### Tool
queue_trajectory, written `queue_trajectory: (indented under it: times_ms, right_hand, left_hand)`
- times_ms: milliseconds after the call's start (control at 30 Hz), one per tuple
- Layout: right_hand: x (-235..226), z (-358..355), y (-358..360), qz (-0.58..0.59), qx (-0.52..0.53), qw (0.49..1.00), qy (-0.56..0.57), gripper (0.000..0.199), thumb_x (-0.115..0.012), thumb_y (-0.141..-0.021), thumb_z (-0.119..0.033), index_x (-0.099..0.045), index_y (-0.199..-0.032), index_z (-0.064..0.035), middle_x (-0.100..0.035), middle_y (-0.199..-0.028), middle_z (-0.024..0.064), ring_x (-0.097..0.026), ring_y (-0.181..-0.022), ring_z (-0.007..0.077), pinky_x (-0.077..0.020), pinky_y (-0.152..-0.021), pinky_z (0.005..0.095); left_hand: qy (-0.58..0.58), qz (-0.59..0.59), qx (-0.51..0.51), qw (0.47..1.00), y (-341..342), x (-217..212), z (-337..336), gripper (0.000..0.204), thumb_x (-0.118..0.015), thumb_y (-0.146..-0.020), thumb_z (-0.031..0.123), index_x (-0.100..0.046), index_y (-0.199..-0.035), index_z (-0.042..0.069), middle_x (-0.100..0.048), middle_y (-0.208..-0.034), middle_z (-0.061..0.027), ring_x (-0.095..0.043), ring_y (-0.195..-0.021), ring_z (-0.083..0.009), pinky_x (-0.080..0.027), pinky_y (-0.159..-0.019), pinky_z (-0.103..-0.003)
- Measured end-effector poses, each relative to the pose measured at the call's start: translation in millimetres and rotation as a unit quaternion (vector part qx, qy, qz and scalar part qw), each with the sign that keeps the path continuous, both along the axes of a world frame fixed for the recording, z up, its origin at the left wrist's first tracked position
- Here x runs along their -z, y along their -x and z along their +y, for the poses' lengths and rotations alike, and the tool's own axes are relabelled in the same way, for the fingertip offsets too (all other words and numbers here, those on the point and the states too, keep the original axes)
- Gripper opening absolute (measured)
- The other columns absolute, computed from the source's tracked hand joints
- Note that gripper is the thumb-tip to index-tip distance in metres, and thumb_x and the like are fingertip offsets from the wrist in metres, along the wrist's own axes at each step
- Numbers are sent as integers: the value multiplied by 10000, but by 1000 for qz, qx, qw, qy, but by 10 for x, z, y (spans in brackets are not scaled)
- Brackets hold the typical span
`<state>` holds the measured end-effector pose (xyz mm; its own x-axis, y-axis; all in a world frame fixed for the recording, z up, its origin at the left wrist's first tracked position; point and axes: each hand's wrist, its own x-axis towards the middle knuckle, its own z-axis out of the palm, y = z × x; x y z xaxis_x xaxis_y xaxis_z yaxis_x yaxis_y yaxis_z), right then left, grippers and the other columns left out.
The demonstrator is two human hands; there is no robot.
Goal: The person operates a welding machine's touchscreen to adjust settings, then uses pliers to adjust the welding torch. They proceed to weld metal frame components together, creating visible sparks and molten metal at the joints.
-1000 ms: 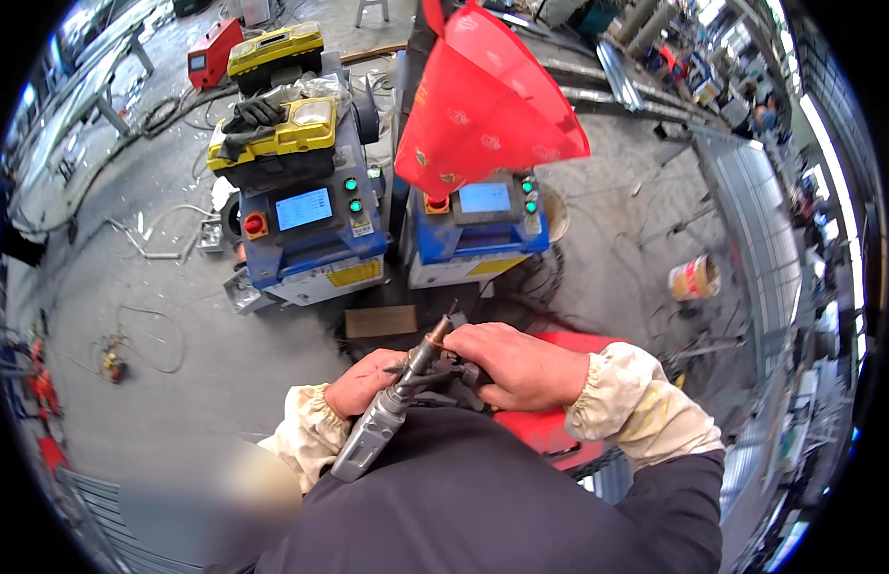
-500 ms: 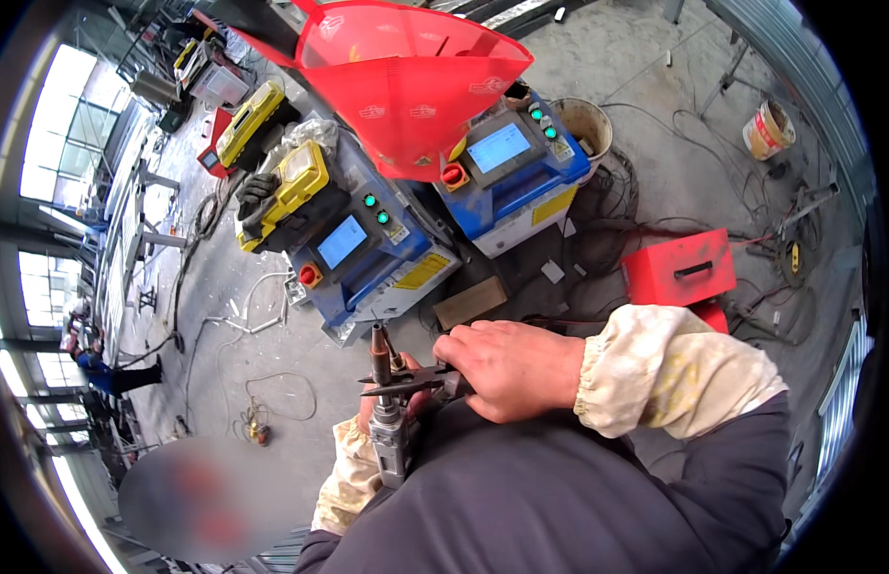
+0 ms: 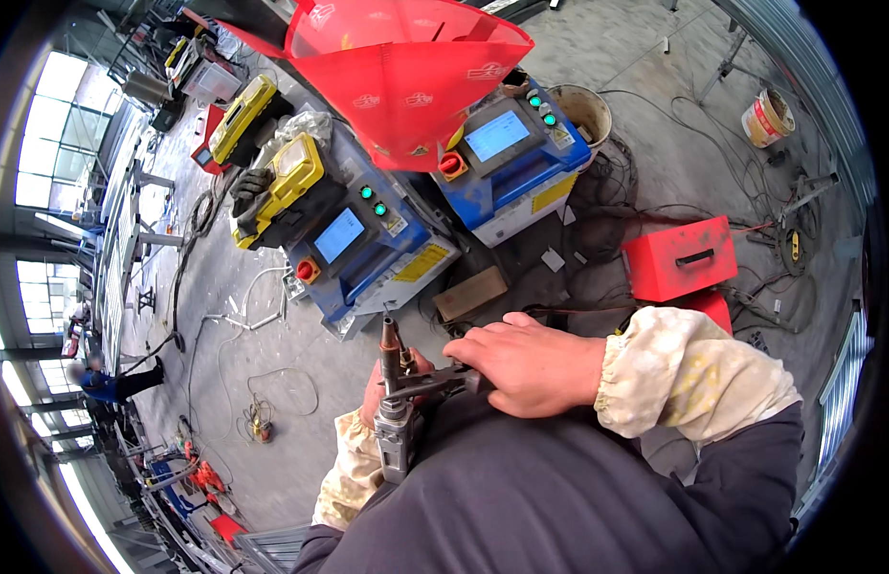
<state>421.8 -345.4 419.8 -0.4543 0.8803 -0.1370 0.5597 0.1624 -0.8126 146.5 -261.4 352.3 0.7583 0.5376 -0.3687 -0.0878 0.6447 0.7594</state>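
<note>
My left hand [image 3: 372, 397] is wrapped round a welding torch [image 3: 394, 450] with a grey metal body and a copper-coloured nozzle, which points away from me. The torch partly hides the fingers. From the right, my right hand [image 3: 535, 368] grips dark pliers [image 3: 433, 382], their handles mostly covered by its fingers. The plier jaws lie across the torch just below the copper part; I cannot tell how firmly they bite. Both hands are close together in front of my dark jacket, with pale cuffed sleeves on both forearms.
Two blue-and-white machines [image 3: 406, 244] with lit screens stand ahead. A red bag [image 3: 406, 105] and a yellow-lidded toolbox [image 3: 289, 182] rest on them. A red metal box [image 3: 681, 258], a brick-like block [image 3: 471, 293], buckets and cables lie about. Another person [image 3: 119, 385] is far left.
The torch and pliers have shifted slightly right. The plier tips, which stuck out left past the torch, now end near its left side. Both hands keep their hold.
</note>
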Motion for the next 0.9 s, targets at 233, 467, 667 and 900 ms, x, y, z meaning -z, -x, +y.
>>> queue_trajectory:
  times_ms: [233, 467, 667, 900]
  right_hand:
    - [288, -24, 123, 105, 62, 990, -71, 662, -636, -845, -86, -420, -1468, -28, -594, -1219, 155, -583, -1180, 357, -403, -991, 499]
    - [321, 20, 212, 118, 48, 989, -78, 735, -678, -805, -23, -402, -1486, -5, -574, -1304, 190, -568, -1217, 381, -401, -1058, 507]
    - [258, 52, 222, 117, 20, 991, -69, 644, -680, -796, -23, -448, -1396, 3, -578, -1201, 179, -576, -1138, 384, -432, -1005, 498]
    - [243, -11, 235, 122, 33, 988, -90, 436, -681, -774, -44, -491, -1164, -3, -578, -1040, 182, -596, -988, 385, -493, -873, 468]
  left_hand:
    - [-27, 58, 28, 998, 104, -43, 0, 289, -702, -915, 280, -585, -803, 42, -569, -676, -4, -503, -614, -107, -381, -562, -274]
    - [-58, 33, 8, 998, 97, -223, -96, 325, -695, -951, 256, -583, -723, 55, -543, -664, -6, -481, -622, -119, -347, -545, -287]
    - [-3, 30, 12, 999, 194, -281, -129, 261, -743, -927, 218, -615, -808, 24, -567, -722, -6, -485, -647, -105, -349, -555, -284]
    - [-13, 32, 32, 999, 350, -86, -175, 270, -805, -881, 212, -637, -875, 2, -598, -775, -8, -510, -703, -92, -382, -601, -274]
